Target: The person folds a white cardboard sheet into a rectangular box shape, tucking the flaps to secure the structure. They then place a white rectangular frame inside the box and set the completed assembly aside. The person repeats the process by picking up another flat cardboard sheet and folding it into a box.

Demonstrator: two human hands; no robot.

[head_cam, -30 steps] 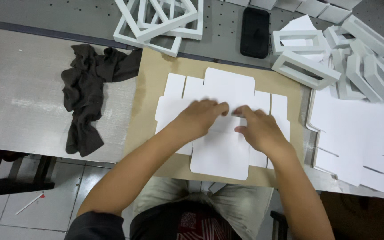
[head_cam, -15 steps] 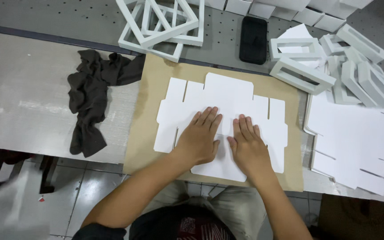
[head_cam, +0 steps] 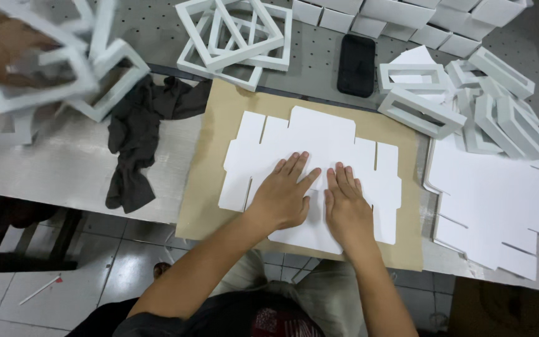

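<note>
At the near edge of the worktop (head_cam: pixel 51 181): brown board (head_cam: pixel 219 162) laid flat as a backing, with the white die-cut blank (head_cam: pixel 319 134) spread on top, unfolded, flaps out to both sides. Left hand (head_cam: pixel 282 196) and right hand (head_cam: pixel 344 209) side by side on the blank's middle panel, palms down, thumbs nearly touching. Grip of each hand: fingers extended and apart, closed on nothing, flat against the card. Judged purpose of this pose: pressing the sheet flat against the board and holding it from sliding.

To the right of the board: stack of further blanks (head_cam: pixel 494 200), flat, overhanging the near edge, within reach of the right hand. Behind the stack, toward the far right corner: loose pile of folded white frames (head_cam: pixel 469 100), some on edge, some leaning on one another. At the far edge, centre: more frames (head_cam: pixel 238 37), overlapped, and a black phone (head_cam: pixel 356 65) face down, clear of the board. Left of the board: dark cloth (head_cam: pixel 135 143), crumpled, just touching the board's far left corner. At the far left: another person's hand (head_cam: pixel 1 50), blurred, among white frames.
</note>
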